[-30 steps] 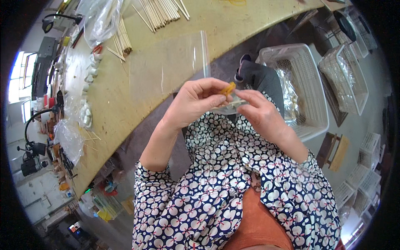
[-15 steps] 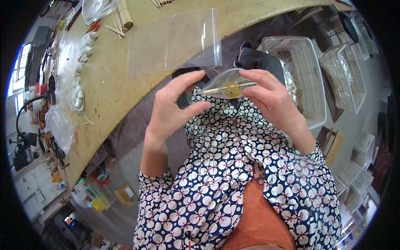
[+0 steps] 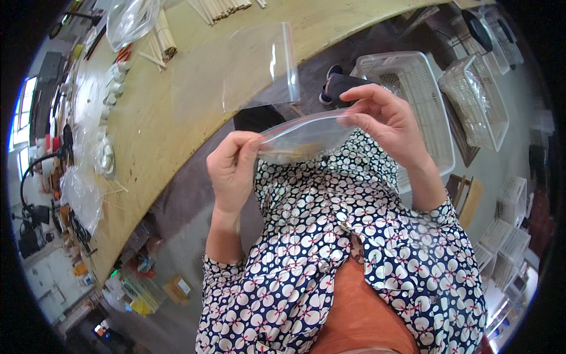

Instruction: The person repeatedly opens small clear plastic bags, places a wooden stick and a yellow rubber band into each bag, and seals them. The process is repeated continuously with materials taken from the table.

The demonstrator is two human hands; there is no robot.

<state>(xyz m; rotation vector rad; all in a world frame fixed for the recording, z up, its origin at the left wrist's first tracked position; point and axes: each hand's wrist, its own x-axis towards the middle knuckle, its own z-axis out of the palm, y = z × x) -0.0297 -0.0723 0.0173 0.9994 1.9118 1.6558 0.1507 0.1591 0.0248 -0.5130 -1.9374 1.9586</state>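
A clear zip bag with a red line along its top edge is stretched between my hands, above my lap. My left hand pinches one top corner between thumb and fingers. At the other end of the zip, my right hand grips the edge with thumb and forefinger, its other fingers curled above. Through the plastic a yellowish, stick-like content shows, too blurred to make out fully. The bag's mouth looks pressed flat, though whether it is sealed I cannot tell.
A larger clear zip bag lies flat on the yellowish table. Bundles of thin wooden sticks lie at its far side, near white cups. White plastic baskets stand at the right, by a dark-shod foot.
My left hand has closed on the bag's corner; it was apart from it before. The bag's gaping mouth is now drawn out flat between both hands, and its contents sit lower inside.
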